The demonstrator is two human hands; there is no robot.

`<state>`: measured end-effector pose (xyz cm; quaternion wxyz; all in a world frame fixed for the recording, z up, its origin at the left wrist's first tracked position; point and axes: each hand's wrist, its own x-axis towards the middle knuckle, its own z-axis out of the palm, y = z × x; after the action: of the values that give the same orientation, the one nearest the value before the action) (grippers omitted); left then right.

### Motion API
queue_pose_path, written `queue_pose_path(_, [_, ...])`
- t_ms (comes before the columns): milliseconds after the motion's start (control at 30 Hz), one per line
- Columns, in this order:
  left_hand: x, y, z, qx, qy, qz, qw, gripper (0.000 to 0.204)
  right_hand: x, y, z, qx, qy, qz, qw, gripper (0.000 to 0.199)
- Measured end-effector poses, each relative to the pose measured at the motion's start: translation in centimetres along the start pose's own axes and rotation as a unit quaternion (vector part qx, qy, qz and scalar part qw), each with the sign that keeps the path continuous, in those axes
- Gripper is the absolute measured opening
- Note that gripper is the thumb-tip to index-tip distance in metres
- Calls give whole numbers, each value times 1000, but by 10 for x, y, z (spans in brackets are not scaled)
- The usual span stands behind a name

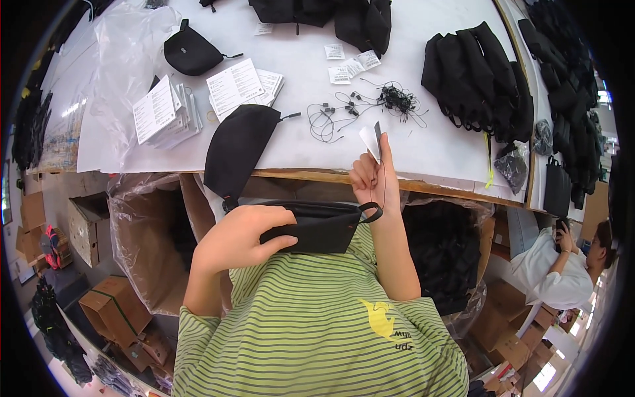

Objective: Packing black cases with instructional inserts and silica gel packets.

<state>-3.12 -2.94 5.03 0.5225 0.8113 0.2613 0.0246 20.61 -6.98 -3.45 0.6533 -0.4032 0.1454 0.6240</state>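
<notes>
My left hand grips a flat black pouch against my striped shirt, just below the table edge. My right hand is raised above the pouch's right end. It pinches a small white paper tag with a thin black string hanging down from it. A loop at the pouch's right end sits near my right wrist. A second black pouch lies on the white table, hanging over its front edge. A tangle of black tag strings lies on the table beyond my right hand.
Two stacks of white printed cards lie at the left, beside a small black pouch. Piles of black bags sit at the right and far edge. Plastic-lined cardboard boxes stand below the table. Another person sits at the right.
</notes>
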Motion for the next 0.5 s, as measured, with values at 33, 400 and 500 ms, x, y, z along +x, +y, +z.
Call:
queue_pose_path(33, [1, 0, -1, 23, 9, 2, 1000, 20, 3, -2, -1, 0, 0, 0, 1000, 44])
queue_pose_path(400, [8, -1, -1, 64, 4, 19, 998, 20, -5, -7, 1, -177, -2, -48, 983, 40])
queue_pose_path(500, [9, 0, 0, 67, -4, 17, 998, 20, -8, -4, 5, -190, -48, -65, 978, 39])
